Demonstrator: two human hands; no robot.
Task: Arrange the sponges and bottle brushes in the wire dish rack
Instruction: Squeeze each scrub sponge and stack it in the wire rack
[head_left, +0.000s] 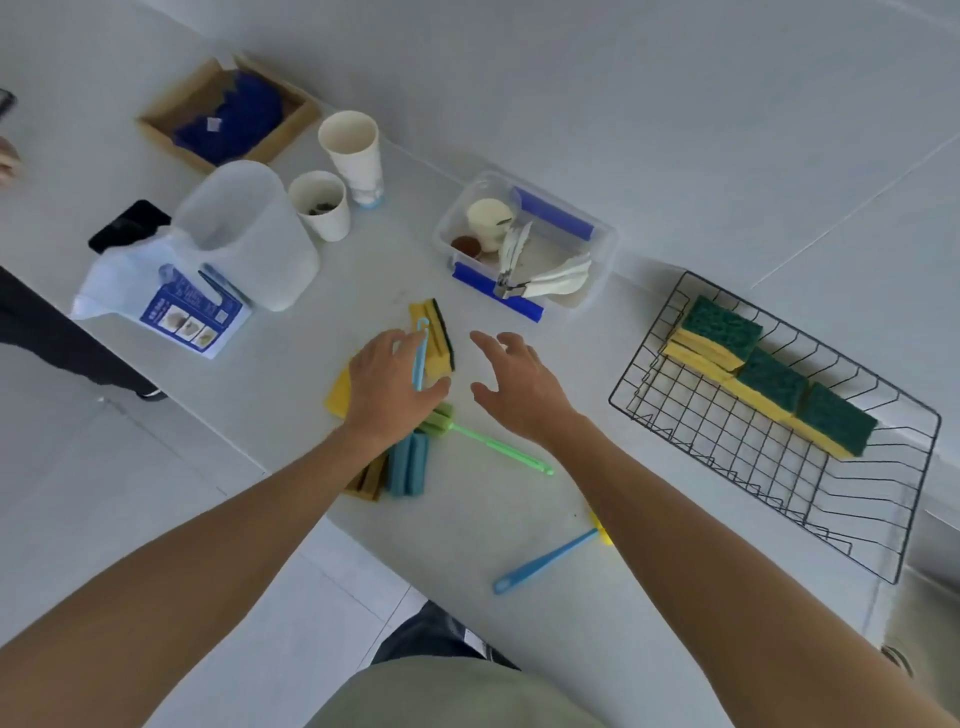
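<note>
Left hand has its grip closed around the thin handle of a blue bottle brush, handle tip up by the fingers, blue foam head low near the wrist; looks like one brush, though blur there makes that a guess. Right hand hovers just beside, fingers spread, holding nothing. Under the left hand: yellow sponges in a loose pile on the desk, and a green bottle brush lying with its head touching the pile. Another blue-handled brush with a yellow head lies nearer the body, half hidden by the right forearm. Wire dish rack is well apart to the right, three green-topped sponges already lined along its far side, near half bare. Step in hand, I judge: lift the blue brush clear and carry it to the rack. Best pinch mid-handle, raise it straight up so the foam does not drag the green brush, and lay it along the wires in the empty part. Desk front edge runs close by the pile, so sweep away from it. Path right is open; the clear plastic box sits behind it, out of the way.
</note>
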